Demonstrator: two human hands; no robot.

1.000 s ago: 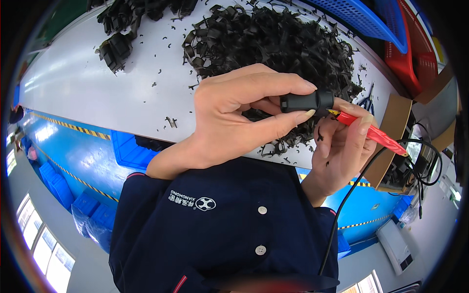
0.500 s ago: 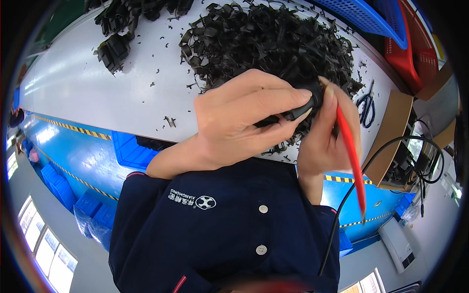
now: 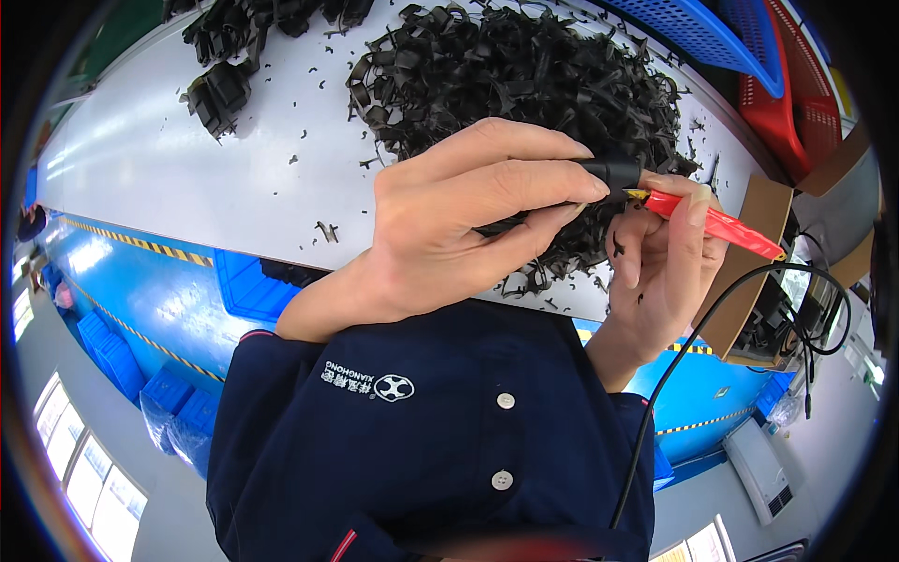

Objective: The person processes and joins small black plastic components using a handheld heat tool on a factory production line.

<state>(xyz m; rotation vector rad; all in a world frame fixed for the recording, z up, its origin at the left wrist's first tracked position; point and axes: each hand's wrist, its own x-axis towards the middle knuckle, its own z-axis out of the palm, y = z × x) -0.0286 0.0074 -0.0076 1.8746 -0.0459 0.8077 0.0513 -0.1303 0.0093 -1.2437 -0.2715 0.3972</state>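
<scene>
My left hand [image 3: 478, 211] is closed round a smooth black plastic part [image 3: 613, 172], pinching it between thumb and fingers above the near side of the pile. My right hand [image 3: 670, 258] grips a red-handled tool [image 3: 716, 225] with a short yellowish pointed tip. That tip is at the right end of the black part; whether it touches cannot be made out. Small black scraps cling to my right fingers. Behind both hands lies a big heap of thin, curled black plastic pieces [image 3: 506, 80].
More black parts [image 3: 217, 98] stand at the table's far left, with small scraps strewn over the white tabletop [image 3: 169, 169]. Blue and red baskets [image 3: 782, 94] are at the far right. A cardboard box [image 3: 749, 272] and a looping black cable [image 3: 693, 332] are on the right.
The red tool has swung from steeply downward to nearly level, its handle now pointing right. My right hand has shifted right and turned, and the black part has been rotated.
</scene>
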